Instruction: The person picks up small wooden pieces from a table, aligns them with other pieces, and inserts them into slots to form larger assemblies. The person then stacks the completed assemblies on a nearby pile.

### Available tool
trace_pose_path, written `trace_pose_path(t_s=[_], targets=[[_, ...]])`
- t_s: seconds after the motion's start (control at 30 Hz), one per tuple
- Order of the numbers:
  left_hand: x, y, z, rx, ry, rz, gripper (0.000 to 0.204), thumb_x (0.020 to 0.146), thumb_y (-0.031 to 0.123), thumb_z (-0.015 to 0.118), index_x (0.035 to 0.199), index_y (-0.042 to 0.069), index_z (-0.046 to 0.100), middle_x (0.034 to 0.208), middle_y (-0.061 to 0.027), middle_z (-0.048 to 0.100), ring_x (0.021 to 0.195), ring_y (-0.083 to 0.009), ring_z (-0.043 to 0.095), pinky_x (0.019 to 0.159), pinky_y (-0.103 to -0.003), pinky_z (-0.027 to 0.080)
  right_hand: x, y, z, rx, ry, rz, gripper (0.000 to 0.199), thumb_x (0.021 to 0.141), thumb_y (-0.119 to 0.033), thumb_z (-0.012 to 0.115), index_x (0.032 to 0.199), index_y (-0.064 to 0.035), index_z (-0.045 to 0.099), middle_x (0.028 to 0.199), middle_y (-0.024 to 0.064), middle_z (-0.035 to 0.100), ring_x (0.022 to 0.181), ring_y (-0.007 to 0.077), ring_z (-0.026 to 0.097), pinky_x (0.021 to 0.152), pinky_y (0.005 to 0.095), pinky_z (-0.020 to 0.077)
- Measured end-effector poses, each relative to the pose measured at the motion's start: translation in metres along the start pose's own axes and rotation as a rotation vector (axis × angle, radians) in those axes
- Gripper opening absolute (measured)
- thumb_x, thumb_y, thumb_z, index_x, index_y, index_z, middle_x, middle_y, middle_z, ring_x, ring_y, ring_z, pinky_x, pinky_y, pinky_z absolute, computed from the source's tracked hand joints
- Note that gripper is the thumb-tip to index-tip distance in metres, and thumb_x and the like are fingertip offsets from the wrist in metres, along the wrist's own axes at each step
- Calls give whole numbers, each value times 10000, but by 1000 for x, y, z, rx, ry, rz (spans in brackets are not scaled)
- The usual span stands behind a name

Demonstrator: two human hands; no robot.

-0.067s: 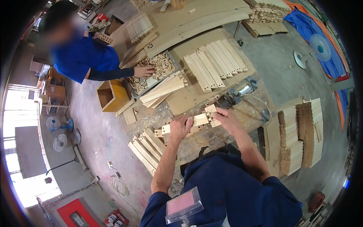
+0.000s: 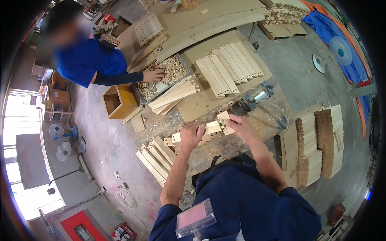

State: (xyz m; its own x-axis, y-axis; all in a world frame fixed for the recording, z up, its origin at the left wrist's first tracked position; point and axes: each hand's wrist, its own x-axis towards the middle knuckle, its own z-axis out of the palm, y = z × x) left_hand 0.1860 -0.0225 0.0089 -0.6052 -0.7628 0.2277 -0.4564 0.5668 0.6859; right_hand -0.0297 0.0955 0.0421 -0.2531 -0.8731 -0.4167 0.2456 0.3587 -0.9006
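My left hand [image 2: 191,135] is closed around a pale wooden slat [image 2: 212,127] above the front of the workbench. In my right hand [image 2: 240,125] I grip a short wooden block [image 2: 224,116] crosswise at the slat's right end. Small peg-like bits show where the two pieces meet; whether they touch cannot be made out. Under the slat lies a wooden strip with holes [image 2: 168,141], partly hidden by my left hand. Close to my left forearm, several wooden slats [image 2: 154,158] lie side by side.
Across the bench, a co-worker's hand [image 2: 154,75] rests in a tray of wooden dowels [image 2: 173,66]. Rows of slats [image 2: 229,68] lie at the back. A metal clamp-like device [image 2: 257,95] with a hose sits right of my hands. Stacked boards [image 2: 317,146] stand farther right.
The slat in my left hand has shifted very slightly left, away from the block in my right hand. Otherwise the scene looks the same.
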Motion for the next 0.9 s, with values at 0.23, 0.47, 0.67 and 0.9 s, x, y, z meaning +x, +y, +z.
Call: trace_pose_path(t_s=[0.23,0.47,0.67,0.9], targets=[[32,38,16,-446,113,-716,318,1026,252,485,1197,25,629,863,-126,660,710,-193,623,609,-390,502,26,18,-17,730,-9,126,346,938,-139,628,1253,-22,547,1186,87,648,994,194,658,878,348,524],[64,42,56,-480,-24,-474,454,984,178,559,1405,21,495,1156,-188,579,1029,-285,579,895,-397,472,78,-4,-12,76,138,203,301,861,-84,715,1155,-47,663,1030,98,709,887,212,689,740,321,587],[108,-50,2,324,59,-324,759,830,193,739,1496,87,391,1433,-243,449,1370,-369,406,1106,-526,356,195,-105,-87,-198,135,327,552,815,-179,759,1324,-64,580,1091,145,705,1037,266,668,909,402,553],[137,-148,-20,596,-293,-148,828,730,244,806,1455,94,436,1420,-180,469,1361,-409,391,1120,-625,260,345,-70,-175,-823,90,47,369,793,-213,754,1142,-113,691,1129,150,676,1061,288,638,937,391,492]])
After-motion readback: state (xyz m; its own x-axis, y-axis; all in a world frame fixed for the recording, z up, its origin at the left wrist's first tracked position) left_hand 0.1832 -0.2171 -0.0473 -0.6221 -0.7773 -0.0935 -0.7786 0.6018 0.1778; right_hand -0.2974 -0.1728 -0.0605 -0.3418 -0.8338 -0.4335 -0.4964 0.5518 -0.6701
